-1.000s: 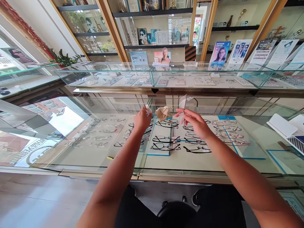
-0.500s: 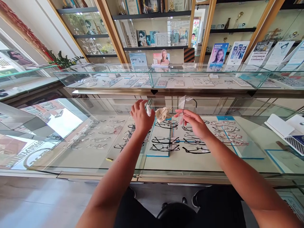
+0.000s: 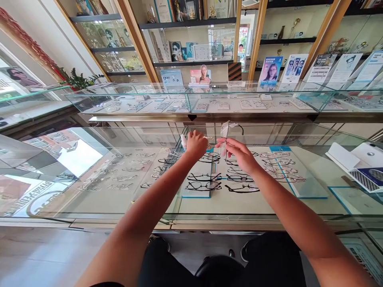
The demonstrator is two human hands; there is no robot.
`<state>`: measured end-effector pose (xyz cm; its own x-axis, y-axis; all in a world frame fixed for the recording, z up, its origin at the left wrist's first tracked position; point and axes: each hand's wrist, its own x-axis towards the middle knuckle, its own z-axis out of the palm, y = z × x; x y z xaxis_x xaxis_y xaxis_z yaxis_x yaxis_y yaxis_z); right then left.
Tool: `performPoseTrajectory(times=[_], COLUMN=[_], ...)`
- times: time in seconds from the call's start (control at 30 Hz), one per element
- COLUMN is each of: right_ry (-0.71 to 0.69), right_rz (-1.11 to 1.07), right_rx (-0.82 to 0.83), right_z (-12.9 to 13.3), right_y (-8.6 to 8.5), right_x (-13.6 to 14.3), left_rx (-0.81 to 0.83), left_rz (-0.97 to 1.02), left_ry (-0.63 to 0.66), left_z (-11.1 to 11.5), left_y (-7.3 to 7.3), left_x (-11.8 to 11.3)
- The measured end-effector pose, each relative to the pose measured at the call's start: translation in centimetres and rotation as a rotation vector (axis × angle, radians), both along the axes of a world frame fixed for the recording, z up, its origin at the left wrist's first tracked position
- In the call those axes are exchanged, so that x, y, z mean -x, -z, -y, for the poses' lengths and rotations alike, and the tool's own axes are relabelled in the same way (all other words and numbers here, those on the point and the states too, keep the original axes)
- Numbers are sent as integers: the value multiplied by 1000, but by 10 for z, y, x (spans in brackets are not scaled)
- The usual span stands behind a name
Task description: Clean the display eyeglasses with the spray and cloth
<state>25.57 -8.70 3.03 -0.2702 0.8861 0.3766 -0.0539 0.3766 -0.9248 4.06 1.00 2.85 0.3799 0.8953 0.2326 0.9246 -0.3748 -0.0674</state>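
My right hand (image 3: 240, 153) pinches a pair of eyeglasses (image 3: 226, 129), held upright on edge above the glass counter, one dark temple curving out to the right. My left hand (image 3: 196, 144) is closed over a crumpled beige cloth (image 3: 210, 140), most of which it hides. Just left of that hand stands a small white bottle (image 3: 183, 141). Beneath both hands, under the glass top, lie rows of eyeglass frames (image 3: 204, 185), several of them black.
The glass display counter (image 3: 257, 217) spans the view in front of me. An opened white case (image 3: 363, 159) lies at the right. Behind stands a second glass showcase (image 3: 191, 113) with more eyewear and upright advertising cards (image 3: 271, 71).
My left hand has moved right, away from the white bottle and onto the cloth, closing over it. My right hand keeps the eyeglasses in nearly the same place.
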Motion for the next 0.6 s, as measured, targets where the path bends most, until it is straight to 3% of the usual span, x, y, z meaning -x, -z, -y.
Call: performPoseTrajectory(times=[0.1,0.2,0.37,0.5,0.6], right_ry=[6,19,20,22,47], right_rz=[-5,-32,-53,-69,-97], right_rx=[4,-3,8,-6,-34], right_z=[-3,-5,-6,-4,-1], right_y=[1,1,0,-3,-6], right_x=[0,-1,1,3,3], left_rx=[-10,-19,-86,181,342], left_rz=[147,500,1080,1472,1557], left_ry=[-54,-164,-101,-3,26], left_z=[-12,-22,-24,-5,8], left_y=[-10,-29,-69,-88,-90], left_x=[1,3,0,-10,-14])
